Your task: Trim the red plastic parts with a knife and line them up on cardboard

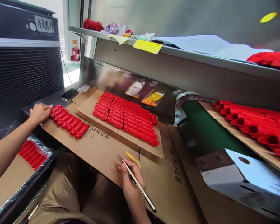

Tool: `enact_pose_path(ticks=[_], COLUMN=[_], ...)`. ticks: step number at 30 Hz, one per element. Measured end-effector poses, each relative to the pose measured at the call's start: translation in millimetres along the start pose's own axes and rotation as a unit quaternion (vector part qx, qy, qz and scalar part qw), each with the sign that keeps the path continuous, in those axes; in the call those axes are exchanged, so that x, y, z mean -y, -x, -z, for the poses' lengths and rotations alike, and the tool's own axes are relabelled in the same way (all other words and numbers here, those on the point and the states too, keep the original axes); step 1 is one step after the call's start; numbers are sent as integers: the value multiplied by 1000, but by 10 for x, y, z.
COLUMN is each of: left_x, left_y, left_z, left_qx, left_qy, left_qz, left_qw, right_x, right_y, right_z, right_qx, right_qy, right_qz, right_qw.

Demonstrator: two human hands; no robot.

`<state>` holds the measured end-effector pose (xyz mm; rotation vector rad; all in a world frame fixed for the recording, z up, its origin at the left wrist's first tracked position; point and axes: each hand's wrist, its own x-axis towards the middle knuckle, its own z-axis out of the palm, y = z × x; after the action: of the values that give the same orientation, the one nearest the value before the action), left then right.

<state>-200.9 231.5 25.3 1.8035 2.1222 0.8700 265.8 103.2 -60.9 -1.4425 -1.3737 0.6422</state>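
My left hand [40,113] is at the left end of a short row of red plastic tubes [69,121] on brown cardboard. Its fingers are closed against the end tube [56,109], partly hiding that tube. My right hand [133,179], near the cardboard's front edge, grips a slim white pen-shaped tool [137,182] with a dark lower end. The tool's thin tip points up and left. Just beyond those fingers lies a yellow-handled tool [132,158], partly covered by the hand. Several rows of red tubes [126,116] lie on a raised cardboard sheet [151,150] behind.
At lower left is a plastic-lined bin [50,152] with more red tubes. A phone [69,94] lies at the back left. On the right are a green conveyor belt [200,130], a metal bracket [242,177] and a tube-laden board [224,123]. A shelf [189,54] runs overhead.
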Motion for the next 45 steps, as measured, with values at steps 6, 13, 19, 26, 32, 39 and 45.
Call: enact_pose_path(ticks=[6, 13, 19, 26, 32, 39, 45], left_x=[-898, -1849, -1656, -1264, -1255, -1271, -1184], left_y=[-228, -261, 450, 2085, 2541, 2602, 2679], left_z=[-389, -1194, -723, -413, -495, -515, -659], left_qx=[-18, 87, 144, 324, 248, 132, 189], left_qy=[-116, -85, 23, 385, 414, 359, 435], left_qz=[-127, -280, -238, 25, 178, 207, 218], left_qw=[985, 952, 960, 864, 858, 900, 853], right_x=[118, 227, 285, 696, 933, 782, 791], right_y=[13, 44, 27, 271, 528, 680, 731], right_z=[-22, -22, -17, 37, -146, -204, -181], right_qx=[-10, -29, -7, 133, 279, 238, 174], right_qy=[-5, -68, -109, -161, -206, -167, -86], right_qz=[29, 3, -22, -104, -191, -106, 30], right_qw=[1000, 997, 994, 972, 918, 951, 981])
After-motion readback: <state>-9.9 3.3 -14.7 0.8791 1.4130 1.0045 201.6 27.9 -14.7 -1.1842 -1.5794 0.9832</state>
